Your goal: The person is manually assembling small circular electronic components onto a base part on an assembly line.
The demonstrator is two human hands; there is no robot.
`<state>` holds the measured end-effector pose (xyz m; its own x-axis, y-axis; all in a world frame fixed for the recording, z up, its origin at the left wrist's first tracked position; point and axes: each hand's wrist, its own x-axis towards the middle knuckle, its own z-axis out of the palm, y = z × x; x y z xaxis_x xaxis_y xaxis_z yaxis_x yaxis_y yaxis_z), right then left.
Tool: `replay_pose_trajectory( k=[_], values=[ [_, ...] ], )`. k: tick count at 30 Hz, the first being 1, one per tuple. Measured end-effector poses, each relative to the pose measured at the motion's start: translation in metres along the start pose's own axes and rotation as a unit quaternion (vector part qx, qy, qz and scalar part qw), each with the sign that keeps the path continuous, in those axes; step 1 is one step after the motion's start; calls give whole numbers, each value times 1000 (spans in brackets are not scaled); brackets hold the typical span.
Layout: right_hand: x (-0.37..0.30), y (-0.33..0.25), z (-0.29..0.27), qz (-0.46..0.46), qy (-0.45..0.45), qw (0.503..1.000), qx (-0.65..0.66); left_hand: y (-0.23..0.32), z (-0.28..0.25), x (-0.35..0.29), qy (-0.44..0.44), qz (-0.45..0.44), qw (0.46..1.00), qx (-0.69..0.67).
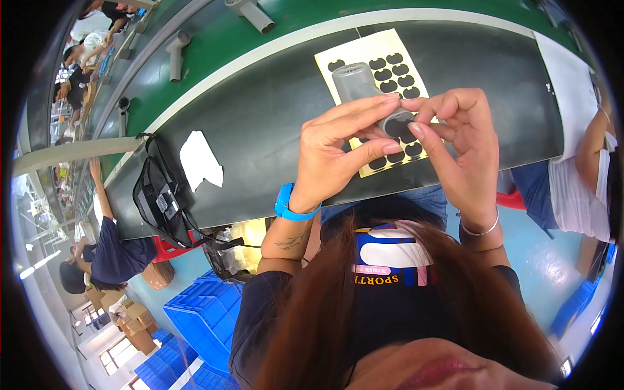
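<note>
My left hand (331, 143) is closed around a grey hair dryer housing (353, 79), whose vented round end points away from me. A round black sticker (398, 124) covers the near end of the housing. Thumb and forefinger of my right hand (465, 136) pinch at the edge of that sticker. Under the housing and both hands lies a pale yellow sheet (354, 49) with rows of black notched stickers; my hands hide part of it.
On the green conveyor (208, 49) beyond the dark bench (260, 117) lie more grey housings (176, 55). A white paper piece (200, 162) and a black bag (162, 201) are at left. Blue crates (205, 312) stand below. Co-workers sit on both sides.
</note>
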<state>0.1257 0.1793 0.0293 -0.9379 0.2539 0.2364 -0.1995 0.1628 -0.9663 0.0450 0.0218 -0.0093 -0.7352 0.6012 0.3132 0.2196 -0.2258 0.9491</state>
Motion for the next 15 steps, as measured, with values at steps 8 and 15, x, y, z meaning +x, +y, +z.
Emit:
replay_pose_trajectory(
  k=[8,15],
  values=[
    [0,0,-1,-2,-5,1000,-4,0,0,-1,7,-9,1000,12],
    [0,-1,1,-11,2,1000,-27,2,2,0,18,-2,999,27]
  ],
)
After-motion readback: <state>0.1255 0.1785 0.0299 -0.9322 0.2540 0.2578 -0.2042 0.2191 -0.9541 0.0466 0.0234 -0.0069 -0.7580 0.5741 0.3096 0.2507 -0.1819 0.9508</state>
